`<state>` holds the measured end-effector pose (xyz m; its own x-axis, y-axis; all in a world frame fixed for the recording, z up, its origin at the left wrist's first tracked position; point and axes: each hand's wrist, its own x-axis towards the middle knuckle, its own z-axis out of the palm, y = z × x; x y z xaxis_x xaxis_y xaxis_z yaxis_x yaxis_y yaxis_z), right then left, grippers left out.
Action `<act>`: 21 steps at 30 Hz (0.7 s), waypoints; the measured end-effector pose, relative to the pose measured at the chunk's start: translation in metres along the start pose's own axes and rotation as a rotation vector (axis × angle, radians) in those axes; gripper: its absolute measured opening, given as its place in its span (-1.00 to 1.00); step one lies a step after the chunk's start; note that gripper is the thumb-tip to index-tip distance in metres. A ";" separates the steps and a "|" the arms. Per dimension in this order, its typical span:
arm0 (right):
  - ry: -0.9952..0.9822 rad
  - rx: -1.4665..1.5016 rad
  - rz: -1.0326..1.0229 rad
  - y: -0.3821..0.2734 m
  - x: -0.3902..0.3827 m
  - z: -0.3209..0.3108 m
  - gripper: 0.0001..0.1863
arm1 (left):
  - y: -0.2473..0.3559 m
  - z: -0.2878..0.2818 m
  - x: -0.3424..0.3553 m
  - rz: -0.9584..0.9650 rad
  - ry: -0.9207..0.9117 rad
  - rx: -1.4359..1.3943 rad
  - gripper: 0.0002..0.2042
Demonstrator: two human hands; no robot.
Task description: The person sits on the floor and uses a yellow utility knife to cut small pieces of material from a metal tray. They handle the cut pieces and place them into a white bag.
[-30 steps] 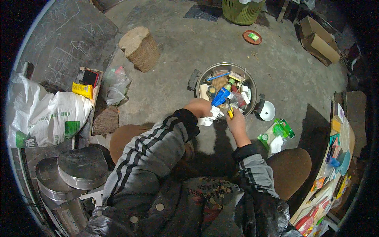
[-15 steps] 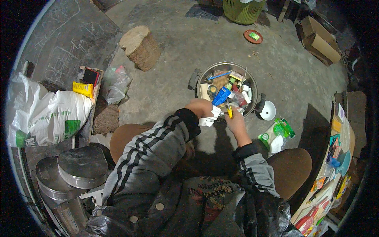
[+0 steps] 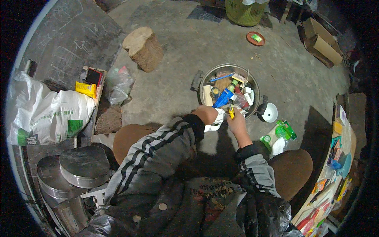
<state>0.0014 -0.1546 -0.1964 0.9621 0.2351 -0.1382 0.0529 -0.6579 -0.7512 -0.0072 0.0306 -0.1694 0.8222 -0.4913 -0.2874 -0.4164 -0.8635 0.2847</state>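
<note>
Yellow is the handle of a small tool [image 3: 231,113] on which the fingers of the right hand [image 3: 238,124] are clamped, its thin grey end pointing away from the body. Just left of those fingers, a crumpled white piece [image 3: 220,115] is pinched in the fingers of the left hand [image 3: 206,114], part of it hanging toward the body; whether the tool touches it is too small to tell. Right beyond both sets of fingers stands a round metal pot [image 3: 227,68], its near rim partly hidden by the hands and the white piece. In it, ahead of the fingers, lies a blue object [image 3: 224,96], with a round dark jar [image 3: 215,92] to its left, small white blocks [image 3: 249,94] to its right and a slim blue stick [image 3: 221,78] farther off. To the right of the right fingers, a white bowl [image 3: 270,113] sits just beside the pot, and a green and white packet [image 3: 285,130] lies a little nearer the body. Farther out, left of the left fingers, are a clear plastic bag [image 3: 118,87] and, beyond it, a log stump [image 3: 144,49]. Well beyond the fingers, a red dish [image 3: 249,38] carries a small green sachet [image 3: 257,37]; to its right is an open cardboard box [image 3: 325,41], and farthest off, ahead, a green basket [image 3: 244,15].
</note>
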 end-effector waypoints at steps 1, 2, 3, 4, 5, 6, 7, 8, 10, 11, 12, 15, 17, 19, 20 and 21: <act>0.004 0.017 -0.015 -0.001 0.000 0.000 -0.62 | -0.001 0.007 0.002 -0.020 -0.018 0.015 -0.82; 0.009 0.035 -0.032 -0.001 -0.001 0.000 -0.60 | -0.002 0.013 0.005 -0.040 -0.035 0.030 -0.85; 0.012 0.054 -0.043 -0.002 -0.002 -0.001 -0.59 | -0.002 0.019 0.007 -0.052 -0.031 0.038 -0.87; 0.004 0.051 -0.027 -0.002 -0.003 0.000 -0.59 | -0.002 0.023 0.009 -0.055 0.033 0.038 -0.88; -0.005 0.050 -0.004 -0.002 -0.005 0.000 -0.58 | -0.002 0.026 0.010 -0.047 0.115 0.031 -0.89; -0.011 0.048 0.029 -0.002 -0.007 0.001 -0.58 | 0.000 0.027 0.010 -0.040 0.190 0.020 -0.90; -0.003 0.057 -0.002 -0.001 -0.009 0.002 -0.58 | 0.002 0.026 0.010 -0.086 0.178 0.026 -0.93; 0.000 0.065 -0.018 -0.001 -0.010 0.004 -0.58 | 0.005 0.023 0.010 -0.078 0.217 -0.004 -0.92; 0.019 0.081 -0.033 0.000 -0.010 0.008 -0.58 | 0.015 0.014 0.006 -0.063 0.295 -0.057 -0.91; 0.050 0.047 -0.012 0.001 -0.011 0.010 -0.63 | 0.022 0.007 0.008 -0.082 0.214 -0.034 -0.85; 0.055 0.042 0.004 0.002 -0.010 0.012 -0.66 | 0.028 0.000 0.008 -0.041 0.172 0.000 -0.81; 0.132 0.048 0.043 0.006 -0.004 0.016 -0.75 | 0.048 -0.019 0.013 -0.314 -0.049 -0.157 -0.60; 0.140 0.010 0.047 0.009 0.001 0.018 -0.75 | 0.053 -0.027 0.012 -0.310 -0.065 -0.154 -0.58; 0.172 -0.001 0.053 0.012 0.004 0.020 -0.75 | 0.053 -0.028 0.011 -0.312 -0.046 -0.157 -0.57; 0.197 0.009 0.055 0.014 0.005 0.021 -0.74 | 0.053 -0.026 0.010 -0.331 -0.037 -0.159 -0.57; 0.220 0.020 0.057 0.015 0.005 0.022 -0.73 | 0.051 -0.023 0.009 -0.353 -0.029 -0.166 -0.58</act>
<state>0.0015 -0.1477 -0.2223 0.9986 0.0349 -0.0388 -0.0068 -0.6506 -0.7594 -0.0122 -0.0152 -0.1369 0.8914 -0.1726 -0.4190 -0.0398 -0.9509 0.3070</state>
